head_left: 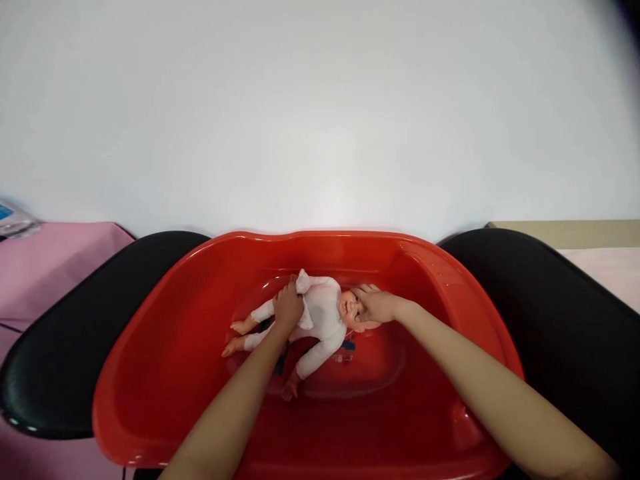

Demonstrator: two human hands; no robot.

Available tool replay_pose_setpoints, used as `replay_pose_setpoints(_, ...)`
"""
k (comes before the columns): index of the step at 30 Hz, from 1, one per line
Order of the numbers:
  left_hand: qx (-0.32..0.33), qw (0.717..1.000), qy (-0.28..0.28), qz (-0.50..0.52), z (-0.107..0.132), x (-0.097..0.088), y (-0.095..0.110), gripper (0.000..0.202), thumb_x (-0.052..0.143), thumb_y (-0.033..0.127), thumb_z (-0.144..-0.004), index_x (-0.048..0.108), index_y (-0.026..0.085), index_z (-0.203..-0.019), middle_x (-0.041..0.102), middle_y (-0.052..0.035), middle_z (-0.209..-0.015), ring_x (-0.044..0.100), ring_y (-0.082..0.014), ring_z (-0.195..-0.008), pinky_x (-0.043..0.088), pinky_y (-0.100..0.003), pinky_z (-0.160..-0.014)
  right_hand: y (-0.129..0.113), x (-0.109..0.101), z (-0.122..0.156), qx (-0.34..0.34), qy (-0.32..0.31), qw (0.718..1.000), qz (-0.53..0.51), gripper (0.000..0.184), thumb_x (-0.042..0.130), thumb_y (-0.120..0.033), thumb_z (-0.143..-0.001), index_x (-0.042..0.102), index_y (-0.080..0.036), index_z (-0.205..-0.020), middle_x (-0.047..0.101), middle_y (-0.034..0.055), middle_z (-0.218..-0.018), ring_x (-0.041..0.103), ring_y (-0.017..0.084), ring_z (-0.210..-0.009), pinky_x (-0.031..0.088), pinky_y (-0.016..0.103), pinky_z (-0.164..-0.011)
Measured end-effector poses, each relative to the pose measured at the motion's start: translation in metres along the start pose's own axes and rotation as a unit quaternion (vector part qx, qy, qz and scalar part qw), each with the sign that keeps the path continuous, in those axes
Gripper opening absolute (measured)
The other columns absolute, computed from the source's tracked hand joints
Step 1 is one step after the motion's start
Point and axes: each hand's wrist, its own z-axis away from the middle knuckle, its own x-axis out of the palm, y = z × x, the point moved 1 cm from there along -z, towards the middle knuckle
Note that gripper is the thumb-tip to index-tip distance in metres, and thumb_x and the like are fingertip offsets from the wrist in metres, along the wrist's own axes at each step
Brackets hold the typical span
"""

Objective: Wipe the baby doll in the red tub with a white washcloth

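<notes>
Doll (pixel 317 313) on its back in the red tub (pixel 170 347), head to the right.
Tugging the loose white clothing (pixel 326 303) could slide the body or twist the neck. The left hand (pixel 289 303) curls over the waist, its grip impossible to tell; the right hand (pixel 377 305), part-open with fingers extended, rests across the doll's upper face.

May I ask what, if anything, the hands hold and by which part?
The right hand is on the doll at its head, the left hand over its lower body; whether either grips cannot be told.
</notes>
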Motion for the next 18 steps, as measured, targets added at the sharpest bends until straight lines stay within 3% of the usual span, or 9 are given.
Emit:
replay_pose_setpoints(4,-0.004,0.999,0.018,0.045,0.0001,0.0024,-0.0012,0.057,0.034,0.027,-0.115,0.044,0.007,-0.167,0.070,-0.0216,-0.140,0.062,-0.0382,-0.128,0.042,-0.047,-0.108,0.0045,0.0032,-0.0027,-0.007,0.004,1.000,-0.006,0.090,0.072,-0.051,-0.091,0.043,-0.017,-0.168,0.043,0.0228,-0.169,0.041,0.045,-0.154,0.044,0.056,-0.121)
replay_pose_setpoints(10,-0.006,0.998,0.011,0.055,0.0031,-0.0033,0.0024,0.056,0.031,0.028,-0.117,0.045,0.009,-0.168,0.069,-0.0198,-0.144,0.062,-0.0365,-0.129,0.042,-0.044,-0.107,0.0098,0.0068,-0.0072,-0.012,0.014,1.000,-0.013,0.086,0.072,-0.052,-0.090,0.047,-0.019,-0.166,0.045,0.0216,-0.166,0.042,0.045,-0.152,0.043,0.055,-0.122)
replay_pose_setpoints(18,-0.001,0.999,0.015,0.052,0.0025,-0.0039,0.0040,0.058,0.040,0.021,-0.114,0.041,0.007,-0.170,0.067,-0.0209,-0.148,0.062,-0.0357,-0.131,0.041,-0.044,-0.108,0.0059,0.0047,-0.0049,-0.014,-0.001,1.000,0.004,0.075,0.083,-0.051,-0.084,0.065,-0.028,-0.152,0.048,0.0166,-0.163,0.039,0.049,-0.151,0.045,0.062,-0.119)
